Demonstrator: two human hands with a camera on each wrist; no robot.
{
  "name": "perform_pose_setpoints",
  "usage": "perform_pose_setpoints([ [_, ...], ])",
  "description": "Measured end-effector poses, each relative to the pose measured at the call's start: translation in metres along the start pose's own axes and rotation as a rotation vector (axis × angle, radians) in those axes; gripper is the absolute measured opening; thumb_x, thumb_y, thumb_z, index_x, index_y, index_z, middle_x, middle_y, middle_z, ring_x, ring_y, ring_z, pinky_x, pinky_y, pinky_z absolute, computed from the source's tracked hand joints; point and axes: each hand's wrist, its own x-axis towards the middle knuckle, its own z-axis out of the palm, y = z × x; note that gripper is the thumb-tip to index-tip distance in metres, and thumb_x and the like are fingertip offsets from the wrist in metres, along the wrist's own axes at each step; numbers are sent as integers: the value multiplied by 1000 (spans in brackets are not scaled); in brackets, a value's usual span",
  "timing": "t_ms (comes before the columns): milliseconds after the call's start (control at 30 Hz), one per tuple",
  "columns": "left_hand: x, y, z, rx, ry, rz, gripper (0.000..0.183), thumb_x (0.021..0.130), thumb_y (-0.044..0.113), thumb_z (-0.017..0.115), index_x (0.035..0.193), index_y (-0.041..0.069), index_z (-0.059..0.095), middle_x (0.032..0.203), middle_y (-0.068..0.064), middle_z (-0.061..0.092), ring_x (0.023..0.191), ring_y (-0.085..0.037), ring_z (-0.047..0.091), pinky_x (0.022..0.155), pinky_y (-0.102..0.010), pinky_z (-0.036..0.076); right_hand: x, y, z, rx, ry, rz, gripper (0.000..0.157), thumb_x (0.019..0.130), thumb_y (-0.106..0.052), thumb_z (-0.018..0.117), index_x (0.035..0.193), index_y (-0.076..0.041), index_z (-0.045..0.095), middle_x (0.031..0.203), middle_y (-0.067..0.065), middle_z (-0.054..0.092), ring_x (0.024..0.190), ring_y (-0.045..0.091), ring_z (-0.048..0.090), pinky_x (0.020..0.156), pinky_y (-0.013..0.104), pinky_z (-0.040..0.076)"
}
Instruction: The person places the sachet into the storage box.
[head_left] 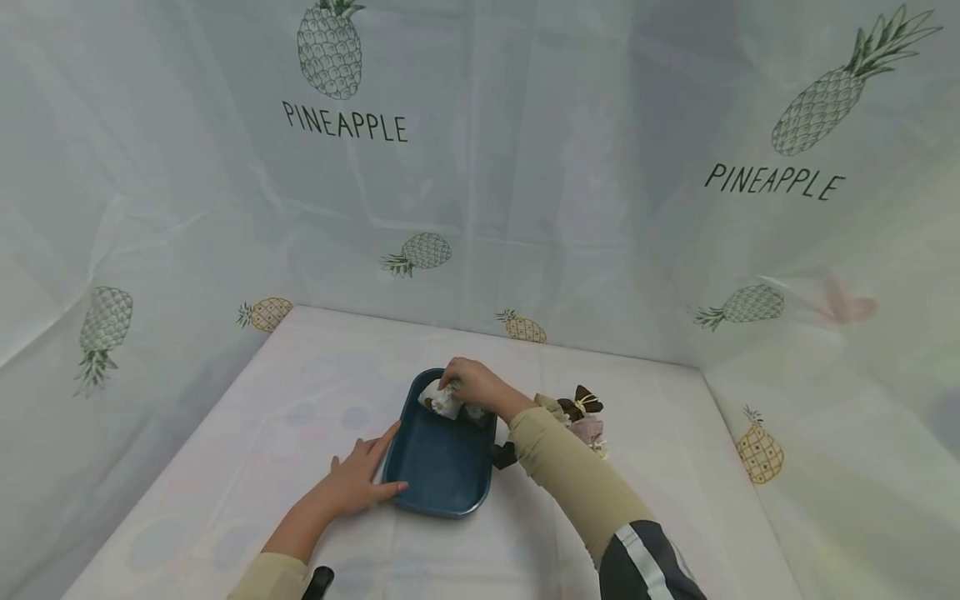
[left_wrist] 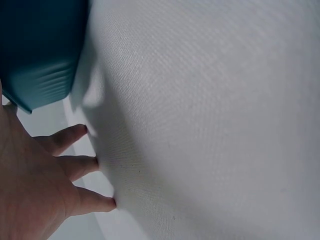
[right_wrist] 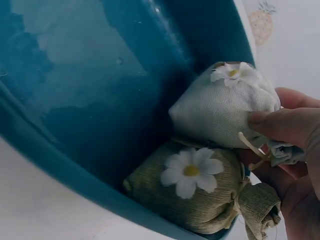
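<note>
A blue rectangular tray [head_left: 438,471] lies on the white-covered table. My right hand [head_left: 476,385] pinches a pale cloth sachet [right_wrist: 215,110] by its tied neck, at the tray's far end. This sachet carries a white fabric daisy. Right beside it in the tray is an olive-brown sachet [right_wrist: 210,210], also with a daisy, its tied neck reaching over the rim. At the tray's left side is my left hand [head_left: 352,483], fingers spread and thumb over the rim. The left wrist view shows several fingertips [left_wrist: 107,203] on the tablecloth beside the tray wall.
Right of the tray, partly behind my right forearm, lie more sachets: a dark brown one [head_left: 588,402], a pinkish one [head_left: 587,428] and a beige one [head_left: 551,406]. A black piece [head_left: 504,455] sits by the tray's right edge. Pineapple-print curtains [head_left: 525,208] enclose the table.
</note>
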Motion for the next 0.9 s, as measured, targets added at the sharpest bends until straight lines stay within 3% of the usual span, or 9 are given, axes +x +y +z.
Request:
perform_pose_setpoints([
  [267,2,2,2,5,-1,5,99,82,62,68,158,28,15,149,-21,37,136,-57,22,93,-83,12,-18,-1,-9,1,24,-18,28,90,2,67,114,-11,72,122,5,59,114,20,56,93,32,48],
  [467,3,1,3,25,5,-3,99,82,63,67,158,28,15,149,-22,36,136,-58,21,94,-83,12,-34,6,-18,28,60,12,33,87,-4,73,119,-11,70,122,1,60,112,17,57,92,31,48],
  [700,2,2,2,32,12,7,98,83,61,67,158,26,16,150,-22,36,135,-59,21,93,-83,12,-68,12,-32,22,74,-5,33,87,-4,73,120,-6,68,122,5,60,111,23,58,92,37,48],
  [900,-1,5,2,109,73,38,96,84,58,68,157,20,21,150,-23,35,137,-56,21,93,-83,16,-103,25,-35,-7,87,59,34,86,-3,73,119,-8,68,122,4,60,118,23,55,98,39,46],
])
